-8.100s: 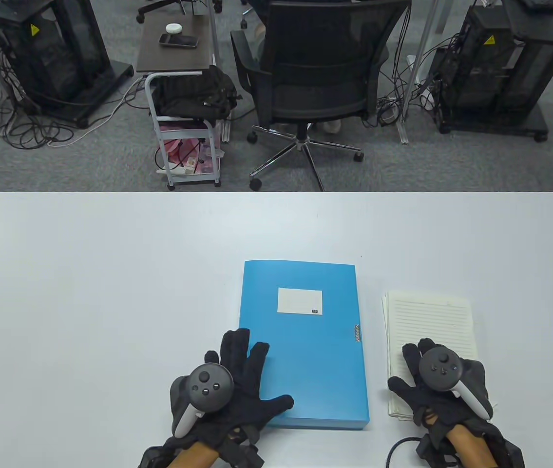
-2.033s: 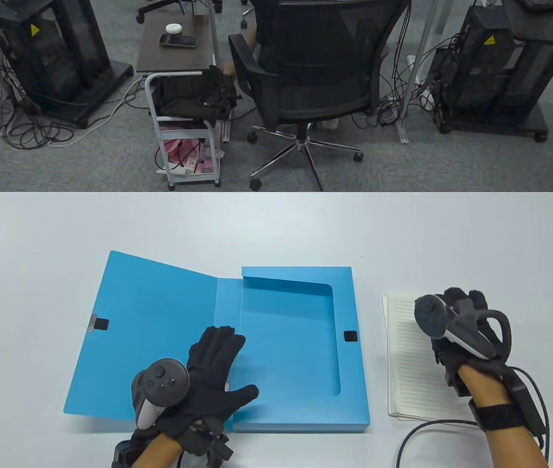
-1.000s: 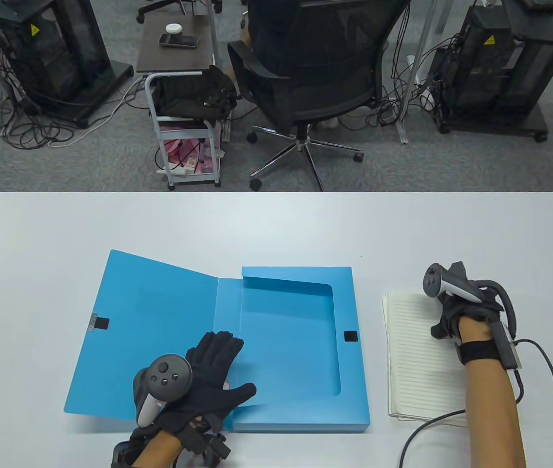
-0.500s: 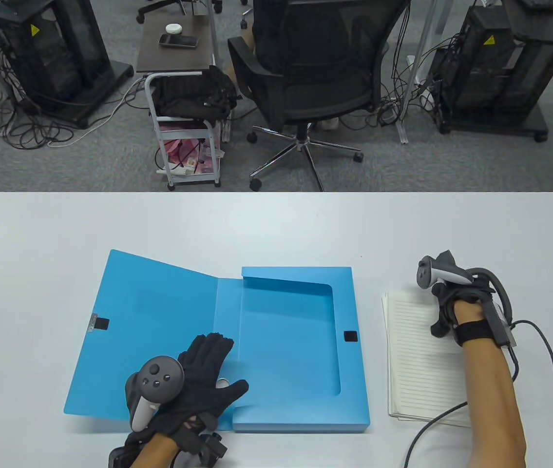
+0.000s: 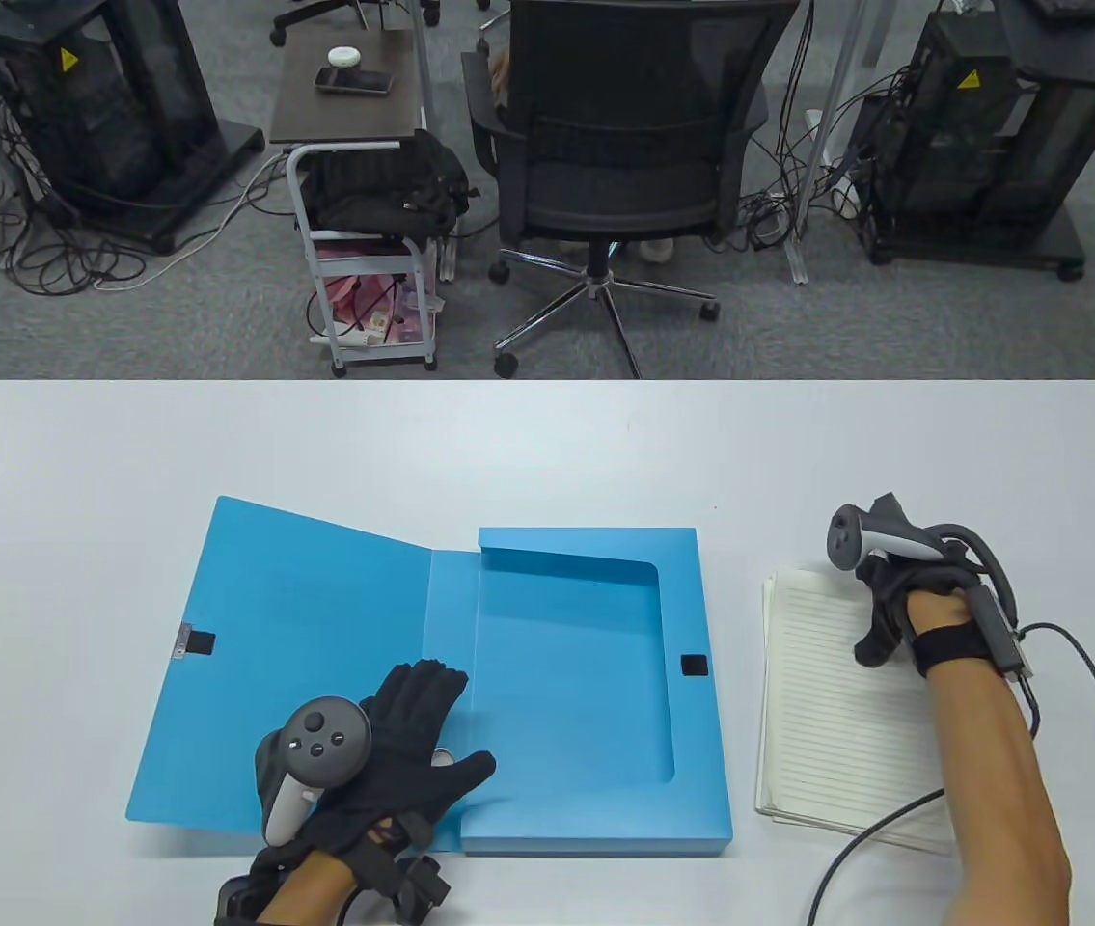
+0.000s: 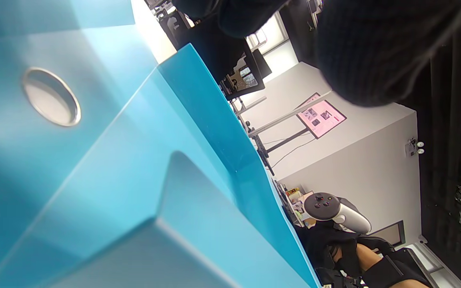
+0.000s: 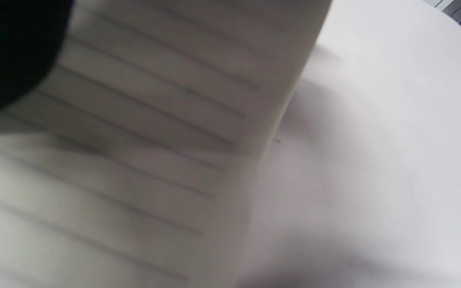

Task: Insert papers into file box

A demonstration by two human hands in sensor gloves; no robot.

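Box lid is already flipped open, so my guess is we're at the grab-the-papers step. Nearest the front edge of the tabletop (image 5: 74,463), the left hand (image 5: 393,762) lies flat with fingers spread on the fold between lid and tray, pinning the blue file box (image 5: 595,675) open. The box sits about midway along the front edge, lid laid out to the left, tray empty as far as I can see.

Just right of the box, apart from it, is the stack of lined papers (image 5: 836,714). The right hand (image 5: 894,598) is at the stack's far right corner, thumb on the top sheet. The rest of its fingers are tucked under the tracker, so I can't tell if it's pinching the stack or just resting on it. The sheets look a bit skewed.

Next move probably needs fingers under the whole stack, then a level carry left into the tray without fanning the sheets.

Right wrist view is mostly blur: ruled paper, bare table, a dark glove patch. Left wrist view shows only blue panels and a round hole.
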